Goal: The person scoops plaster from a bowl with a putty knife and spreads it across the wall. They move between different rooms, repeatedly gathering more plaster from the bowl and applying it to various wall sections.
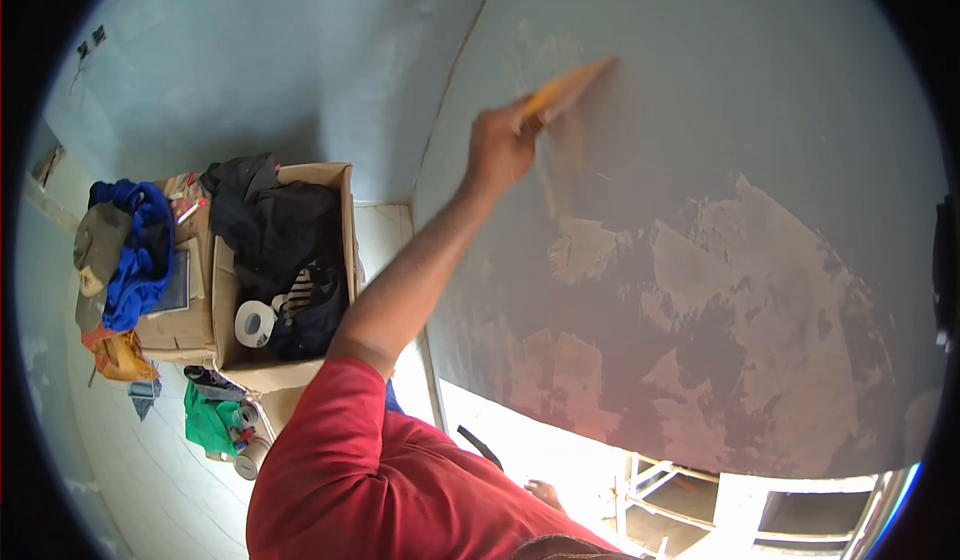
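Observation:
My left hand (503, 150), at the end of the raised arm, is closed round a yellow-orange putty knife (570, 90). Motion blurs the blade, which is held against or very close to the grey-blue wall (700, 110). Lighter, uneven patches of filler (750, 290) spread over the lower part of that wall. Beyond the red shirt at the bottom, a small part of what looks like my right hand (545, 495) shows. Its fingers are too small and washed out to read. A dark, narrow bar (480, 446) lies near it.
At left, an open cardboard box (285, 373) holds dark clothes (270, 220) and a white roll (256, 323). Blue cloth (140, 250) and a cap (102, 235) lie beside it. Below are green cloth (207, 420) and cans (250, 457). A pale frame (660, 490) stands lower right.

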The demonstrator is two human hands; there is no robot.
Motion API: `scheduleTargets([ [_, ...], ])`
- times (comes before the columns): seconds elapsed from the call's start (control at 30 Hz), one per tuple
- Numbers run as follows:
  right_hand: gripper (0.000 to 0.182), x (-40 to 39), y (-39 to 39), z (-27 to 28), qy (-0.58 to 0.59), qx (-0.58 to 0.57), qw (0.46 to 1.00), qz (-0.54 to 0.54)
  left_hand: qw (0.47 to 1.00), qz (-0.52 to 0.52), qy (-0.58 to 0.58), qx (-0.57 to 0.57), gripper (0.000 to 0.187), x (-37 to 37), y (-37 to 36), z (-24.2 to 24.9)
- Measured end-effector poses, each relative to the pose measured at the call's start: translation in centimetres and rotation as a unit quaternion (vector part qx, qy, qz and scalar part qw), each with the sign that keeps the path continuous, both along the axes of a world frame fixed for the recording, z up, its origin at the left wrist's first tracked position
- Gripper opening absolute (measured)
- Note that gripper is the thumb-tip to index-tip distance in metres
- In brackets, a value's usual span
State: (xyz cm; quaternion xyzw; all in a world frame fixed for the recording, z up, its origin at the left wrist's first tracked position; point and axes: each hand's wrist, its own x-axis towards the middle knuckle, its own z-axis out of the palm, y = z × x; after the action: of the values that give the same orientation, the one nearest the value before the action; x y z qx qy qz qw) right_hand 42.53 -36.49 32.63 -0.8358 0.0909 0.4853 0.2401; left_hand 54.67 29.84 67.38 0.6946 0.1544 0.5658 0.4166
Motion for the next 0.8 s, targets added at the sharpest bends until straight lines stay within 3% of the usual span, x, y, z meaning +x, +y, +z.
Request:
scheduleTargets([
  [0.03,0.045,1.6,1.5,0.3,0.005,0.013,0.997,-0.077,1.000,-0.010,0.017,0.001,0.026,-1.4,-2.1,0.4],
  [0.07,0.045,3.2,2.0,0.2,-0.017,0.045,0.996,-0.069,0.999,-0.026,0.022,-0.009,0.025,-2.8,-4.2,0.8],
  [0.13,0.050,5.8,4.7,1.1,-0.039,0.026,0.999,0.027,0.999,-0.045,0.004,-0.003,0.029,-5.1,-8.4,0.5],
  [0.23,0.048,6.9,7.8,3.1,-0.075,0.047,0.995,0.044,0.999,-0.031,-0.007,0.034,0.044,-7.1,-14.2,-1.3],
  [0.33,0.049,5.4,8.4,4.1,-0.080,0.047,0.993,0.067,0.998,-0.022,-0.029,0.050,0.048,-9.2,-19.8,-3.8],
  [0.47,0.049,3.0,6.6,4.2,-0.073,0.019,0.980,0.182,0.995,-0.078,-0.055,-0.004,0.038,-13.6,-23.3,-7.3],
  [0.53,0.048,1.8,4.9,4.9,-0.069,0.000,0.980,0.185,0.964,-0.102,0.030,-0.244,0.023,-16.0,-24.1,-8.6],
  [0.57,0.049,1.1,3.8,5.5,-0.062,-0.006,0.982,0.176,0.955,-0.059,-0.061,-0.283,0.023,-15.7,-23.5,-9.7],
  [0.6,0.049,0.4,3.1,6.0,-0.056,-0.010,0.984,0.168,0.897,-0.090,-0.135,-0.411,0.025,-15.8,-22.4,-9.1],
  [0.63,0.049,-0.3,1.9,5.8,-0.051,-0.014,0.985,0.166,0.848,-0.122,-0.215,-0.469,0.025,-14.9,-21.2,-10.8],
  [0.7,0.047,-1.3,-1.5,4.6,-0.051,-0.012,0.995,0.086,0.780,-0.184,-0.270,-0.533,0.028,-14.6,-19.1,-12.0],
  [0.8,0.047,-3.1,-2.9,6.3,-0.052,-0.048,0.995,0.077,0.778,-0.183,-0.263,-0.541,0.027,-13.9,-17.7,-12.6],
])
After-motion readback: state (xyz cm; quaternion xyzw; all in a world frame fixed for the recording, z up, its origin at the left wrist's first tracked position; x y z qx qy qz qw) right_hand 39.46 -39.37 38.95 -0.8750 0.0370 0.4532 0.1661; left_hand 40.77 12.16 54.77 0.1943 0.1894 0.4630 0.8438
